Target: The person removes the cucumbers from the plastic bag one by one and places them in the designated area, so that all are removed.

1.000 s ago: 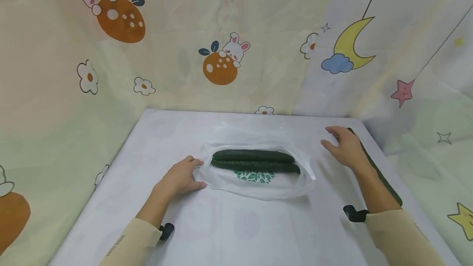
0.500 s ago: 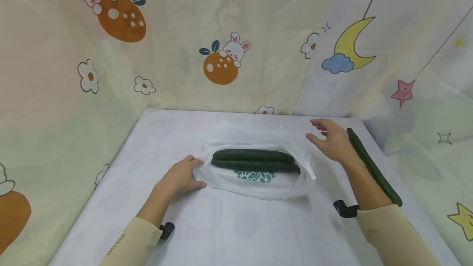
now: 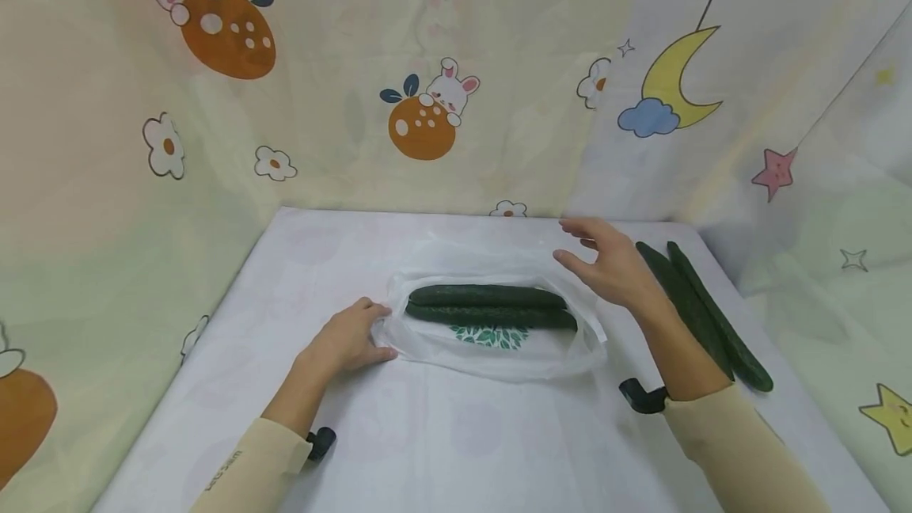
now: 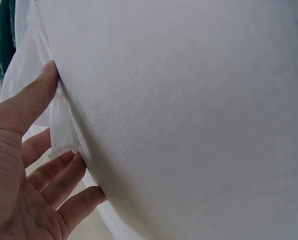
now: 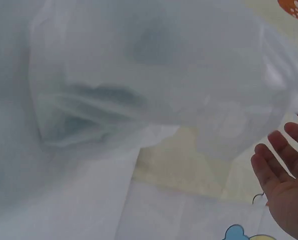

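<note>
Four dark green cucumbers (image 3: 488, 296) lie on the white worktop (image 3: 456, 450), arranged as two pairs. First pair (image 3: 492, 317): side by side, lengthwise, within the mouth of a thin white plastic bag (image 3: 492, 369) at mid-worktop, roughly parallel to the far edge. A green leaf print (image 3: 492, 337) shows on the bag just below them. Second pair (image 3: 718, 323): laid at a slant along the right edge, upper ends near the far right corner; the right forearm partly covers the inner cucumber.

Left hand (image 3: 347, 335): at the bag end facing the left edge, thumb and fingers spread apart and extended, tips touching the plastic. Right hand (image 3: 606, 264): raised toward the far edge, between the bag and the second pair; thumb stands well apart from the loosely bent fingers, and the grasp is vacant.

Both sleeves (image 3: 741, 450) are beige, each with a black wrist unit (image 3: 643, 397). Beyond the far edge hangs a pale backdrop (image 3: 313, 85) printed with rabbits, flowers and a moon.
</note>
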Demonstrator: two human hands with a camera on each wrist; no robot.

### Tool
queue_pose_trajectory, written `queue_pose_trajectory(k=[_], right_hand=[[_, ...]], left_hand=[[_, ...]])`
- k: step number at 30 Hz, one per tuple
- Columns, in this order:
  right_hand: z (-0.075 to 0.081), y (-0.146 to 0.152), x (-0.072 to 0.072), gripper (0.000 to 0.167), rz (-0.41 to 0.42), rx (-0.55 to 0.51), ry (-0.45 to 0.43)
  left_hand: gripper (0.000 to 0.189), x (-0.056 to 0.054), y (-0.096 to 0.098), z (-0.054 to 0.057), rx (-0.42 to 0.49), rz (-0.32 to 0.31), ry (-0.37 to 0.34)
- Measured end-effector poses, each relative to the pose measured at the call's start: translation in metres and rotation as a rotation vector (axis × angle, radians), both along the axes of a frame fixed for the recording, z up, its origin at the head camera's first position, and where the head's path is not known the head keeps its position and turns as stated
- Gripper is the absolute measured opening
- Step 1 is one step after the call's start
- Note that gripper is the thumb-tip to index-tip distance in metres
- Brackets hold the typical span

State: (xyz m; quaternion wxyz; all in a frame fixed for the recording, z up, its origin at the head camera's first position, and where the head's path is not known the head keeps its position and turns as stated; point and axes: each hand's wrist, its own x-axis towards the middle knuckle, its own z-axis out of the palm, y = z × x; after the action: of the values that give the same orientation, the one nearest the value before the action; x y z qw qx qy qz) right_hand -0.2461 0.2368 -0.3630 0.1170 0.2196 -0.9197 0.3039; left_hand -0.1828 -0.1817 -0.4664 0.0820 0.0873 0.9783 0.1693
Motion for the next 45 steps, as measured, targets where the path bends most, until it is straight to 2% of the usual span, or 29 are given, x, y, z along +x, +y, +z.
queue_pose_trajectory(k=[7, 16, 26, 37, 45], right_hand=[[0.009, -0.023, 0.004, 0.052, 0.09, -0.048, 0.007], [0.007, -0.045, 0.009, 0.051, 0.166, -0.076, -0.044], [-0.004, -0.065, 0.011, 0.049, 0.232, -0.105, -0.075], [-0.026, -0.076, 0.017, 0.048, 0.303, -0.158, -0.15], [-0.037, -0.082, 0.018, 0.049, 0.335, -0.146, -0.174]], left_hand=[[0.077, 0.0, -0.001, 0.002, 0.008, -0.002, 0.006], [0.076, 0.0, -0.001, 0.004, 0.011, -0.005, 0.001], [0.076, -0.001, 0.0, 0.004, 0.006, 0.004, -0.007], [0.078, -0.002, -0.001, 0.001, 0.001, 0.016, -0.022], [0.079, -0.002, -0.001, 0.001, -0.002, 0.005, -0.018]])
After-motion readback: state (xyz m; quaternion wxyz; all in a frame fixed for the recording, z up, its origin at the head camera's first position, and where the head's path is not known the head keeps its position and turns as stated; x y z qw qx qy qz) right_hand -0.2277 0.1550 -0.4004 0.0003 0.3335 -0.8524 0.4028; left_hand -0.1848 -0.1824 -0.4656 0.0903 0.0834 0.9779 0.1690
